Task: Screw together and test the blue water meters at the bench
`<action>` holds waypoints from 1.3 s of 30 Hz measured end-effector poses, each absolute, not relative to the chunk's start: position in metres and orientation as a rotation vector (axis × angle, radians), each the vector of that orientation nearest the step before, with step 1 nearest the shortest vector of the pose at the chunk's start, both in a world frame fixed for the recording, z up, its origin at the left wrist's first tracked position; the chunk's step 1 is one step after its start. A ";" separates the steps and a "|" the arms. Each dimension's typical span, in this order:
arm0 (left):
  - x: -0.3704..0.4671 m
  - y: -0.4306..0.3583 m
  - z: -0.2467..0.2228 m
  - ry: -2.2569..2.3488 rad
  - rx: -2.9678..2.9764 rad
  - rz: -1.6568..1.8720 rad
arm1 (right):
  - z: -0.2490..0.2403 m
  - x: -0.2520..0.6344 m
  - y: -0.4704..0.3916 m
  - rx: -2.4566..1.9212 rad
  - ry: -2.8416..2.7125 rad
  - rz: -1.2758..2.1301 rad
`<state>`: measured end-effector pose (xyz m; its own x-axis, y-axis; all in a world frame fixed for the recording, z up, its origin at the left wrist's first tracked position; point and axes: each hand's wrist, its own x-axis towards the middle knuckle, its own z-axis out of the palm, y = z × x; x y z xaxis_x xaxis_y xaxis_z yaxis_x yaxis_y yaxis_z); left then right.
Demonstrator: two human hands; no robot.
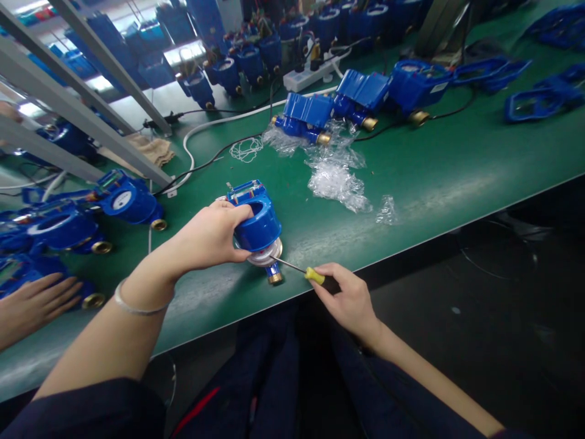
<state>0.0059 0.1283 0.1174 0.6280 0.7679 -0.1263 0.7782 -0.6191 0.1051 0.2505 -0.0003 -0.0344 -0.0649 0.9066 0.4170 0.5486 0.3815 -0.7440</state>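
On the green bench stands a blue water meter [259,228] with a round housing, a small circuit board [247,190] at its back and a brass threaded end [275,277] facing me. My left hand [212,235] is closed around the housing, thumb low near the grey ring and a finger at the top opening. Between the thumb and fingers of my right hand [350,299] is the yellow handle of a screwdriver [315,275]. Its thin shaft points left, and the tip meets the meter at the grey ring below the housing. Whether a screw is there cannot be seen.
Another person's hand [39,302] rests by several blue meters [59,228] at left. Crumpled clear plastic [338,183] lies near more blue meters [304,113] behind. A white power strip [306,76], cables and blue frames [534,103] are farther back. Grey metal posts [82,110] rise at left.
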 end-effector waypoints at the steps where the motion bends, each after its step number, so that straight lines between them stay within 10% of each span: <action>1: 0.006 0.128 0.118 1.297 2.699 -0.107 | -0.035 0.248 0.001 -1.269 -1.753 0.475; 39: 0.008 0.128 0.118 1.221 2.758 -0.077 | -0.025 0.242 0.003 -1.230 -1.657 0.460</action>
<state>0.0078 0.1278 0.1181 0.6725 0.7337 -0.0969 0.7401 -0.6661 0.0930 0.2421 0.0028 -0.0253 -0.0034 0.8779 0.4789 0.5053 0.4148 -0.7567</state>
